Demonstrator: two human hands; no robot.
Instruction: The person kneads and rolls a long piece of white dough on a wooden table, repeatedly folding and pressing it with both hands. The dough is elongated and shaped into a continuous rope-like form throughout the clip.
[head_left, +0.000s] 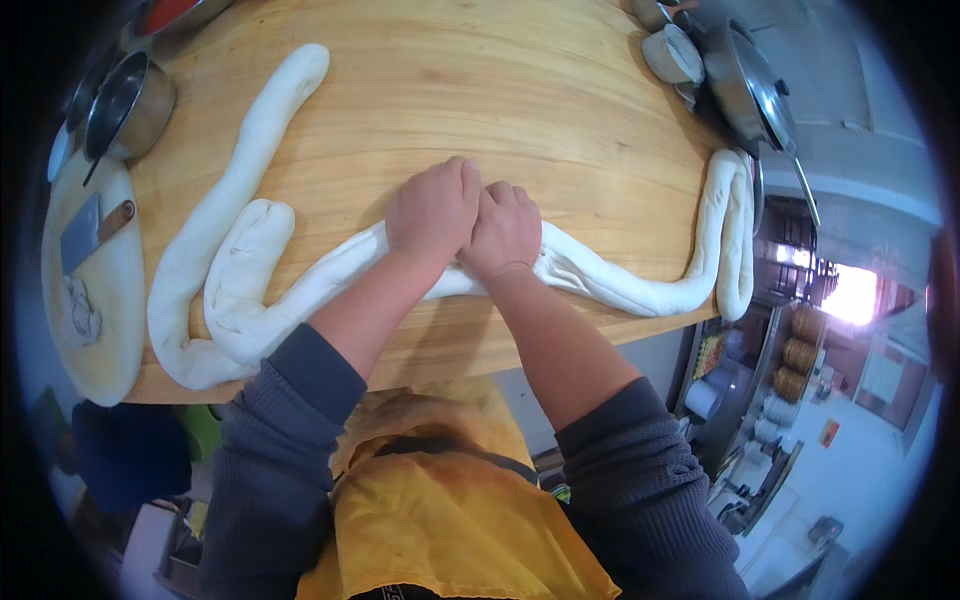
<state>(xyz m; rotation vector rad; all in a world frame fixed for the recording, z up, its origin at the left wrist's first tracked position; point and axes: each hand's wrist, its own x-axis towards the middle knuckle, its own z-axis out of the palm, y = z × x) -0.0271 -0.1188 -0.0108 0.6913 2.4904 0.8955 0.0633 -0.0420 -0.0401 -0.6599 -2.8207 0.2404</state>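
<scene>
On a wooden table lies a long, thick rope of white dough, bent back on itself at the left and draped in a fold over the table's right end. My left hand and my right hand are side by side and touching, over the middle of the dough near the front edge. Both have curled fingers and cover the dough beneath them. Just right of my right hand the dough is creased, with an open seam. The fingertips are hidden, so their grip is unclear.
At the left a white oval board bears a dough scraper and a small dough scrap. A metal pot stands behind it. Back right are a lidded pan and a white cup.
</scene>
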